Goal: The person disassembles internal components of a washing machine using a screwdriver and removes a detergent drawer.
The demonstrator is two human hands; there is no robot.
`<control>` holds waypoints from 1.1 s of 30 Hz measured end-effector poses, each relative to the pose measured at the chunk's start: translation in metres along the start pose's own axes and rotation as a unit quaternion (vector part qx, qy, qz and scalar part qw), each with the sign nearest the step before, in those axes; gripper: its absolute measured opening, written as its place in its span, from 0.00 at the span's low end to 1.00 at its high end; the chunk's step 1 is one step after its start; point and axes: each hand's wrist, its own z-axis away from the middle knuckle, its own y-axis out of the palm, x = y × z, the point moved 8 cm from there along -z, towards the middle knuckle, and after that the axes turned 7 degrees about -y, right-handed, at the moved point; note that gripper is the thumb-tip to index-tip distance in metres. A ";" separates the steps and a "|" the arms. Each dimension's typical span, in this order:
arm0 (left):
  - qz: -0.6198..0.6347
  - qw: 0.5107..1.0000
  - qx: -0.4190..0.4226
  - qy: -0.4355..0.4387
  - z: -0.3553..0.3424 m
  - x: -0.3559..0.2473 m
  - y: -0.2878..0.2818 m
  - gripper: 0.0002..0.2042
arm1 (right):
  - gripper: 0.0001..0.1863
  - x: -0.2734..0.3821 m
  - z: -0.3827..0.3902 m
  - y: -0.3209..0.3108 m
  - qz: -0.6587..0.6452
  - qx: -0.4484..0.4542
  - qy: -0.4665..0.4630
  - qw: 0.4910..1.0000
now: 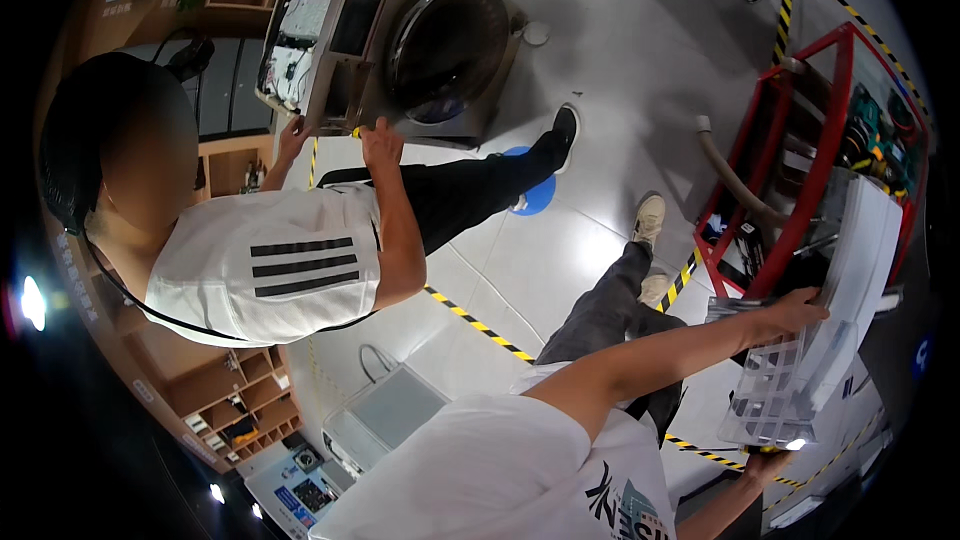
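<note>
My left hand point(797, 312) reaches out to the right, its fingers closed on the edge of a long white appliance housing point(862, 260). An open grid of pale ribs point(775, 380) spans the near side of this housing. Lower down, my right hand point(768, 465) is closed around a small tool with a yellow-and-black handle point(762, 449), just below the grid's lower edge. The tool's tip cannot be made out, and a bright glint sits beside it. My right fingers are partly hidden.
A co-worker in a white shirt point(280, 260) works at a silver washing machine point(450, 50) with its top innards exposed. A red tool cart point(845, 90) with a grey hose point(735, 165) stands beyond my housing. Striped tape point(480, 330) marks the floor; a grey appliance point(390, 410) stands behind me.
</note>
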 end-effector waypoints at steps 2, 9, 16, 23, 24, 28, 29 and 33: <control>0.003 1.000 -0.012 -0.006 0.001 -0.012 -0.003 0.35 | 0.33 0.007 0.015 0.026 0.007 -0.082 -0.006 0.997; -0.004 0.999 -0.016 0.030 -0.025 -0.025 -0.010 0.30 | 0.37 0.016 -0.013 0.038 0.057 -0.058 0.020 0.996; 0.001 0.999 -0.037 0.025 -0.026 -0.026 -0.015 0.32 | 0.39 0.020 -0.007 0.057 0.063 -0.033 -0.004 0.997; 0.005 0.999 -0.029 0.043 -0.051 -0.008 -0.018 0.35 | 0.40 0.017 0.005 0.072 0.065 -0.050 0.008 0.997; 0.004 0.998 -0.035 0.050 -0.052 -0.006 -0.019 0.35 | 0.40 0.017 0.006 0.074 0.071 -0.043 0.002 0.997; 0.022 0.998 -0.034 0.047 -0.044 -0.006 -0.018 0.34 | 0.39 0.019 0.003 0.073 0.069 -0.036 -0.015 0.997; 0.022 0.998 -0.032 0.045 -0.034 -0.012 -0.017 0.33 | 0.39 0.018 0.003 0.073 0.061 -0.039 -0.017 0.997; 0.037 0.998 0.010 0.046 -0.030 -0.015 -0.014 0.30 | 0.38 0.015 0.008 0.080 0.052 -0.019 -0.014 0.998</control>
